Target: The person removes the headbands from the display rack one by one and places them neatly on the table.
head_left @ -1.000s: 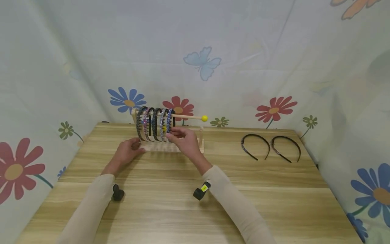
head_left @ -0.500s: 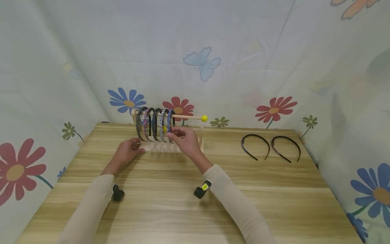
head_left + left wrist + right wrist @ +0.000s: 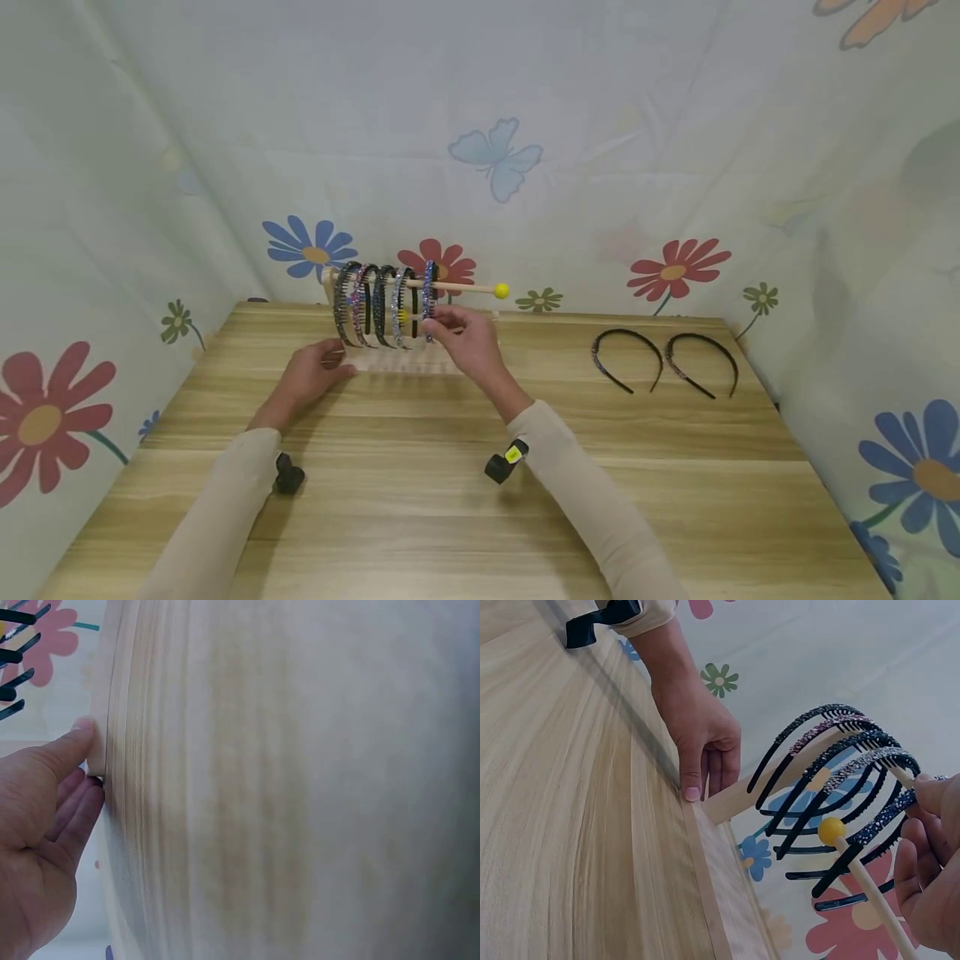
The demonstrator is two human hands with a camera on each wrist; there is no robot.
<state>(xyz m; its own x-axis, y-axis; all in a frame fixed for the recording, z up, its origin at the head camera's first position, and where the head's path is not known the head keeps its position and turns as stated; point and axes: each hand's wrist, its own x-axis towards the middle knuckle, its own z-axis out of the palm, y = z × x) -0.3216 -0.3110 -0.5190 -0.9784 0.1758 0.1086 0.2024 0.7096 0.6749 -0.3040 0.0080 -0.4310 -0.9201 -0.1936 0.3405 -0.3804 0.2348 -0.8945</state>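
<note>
A blue glittery headband [image 3: 429,287] hangs on the upper rod of a wooden headband rack [image 3: 405,362]. My right hand [image 3: 474,343] pinches it low on its front side between thumb and fingers; the right wrist view shows the same headband [image 3: 883,822] tilted apart from the others. To its left hang several more rhinestone headbands [image 3: 380,307] with comb teeth. At the rack's left end, my left hand [image 3: 309,372] holds the base; in the left wrist view the thumb of this hand [image 3: 34,817] lies on one side of the base end, fingers on the other.
Two dark headbands [image 3: 628,361] lie on the wooden table [image 3: 420,500] at the right. The rod ends in a yellow ball [image 3: 502,291], right of the held headband. A flower-printed cloth [image 3: 360,100] stands behind the table.
My right hand has slid the blue headband a little to the right along the rod, opening a gap from the silvery one. The left hand has stayed at the base.
</note>
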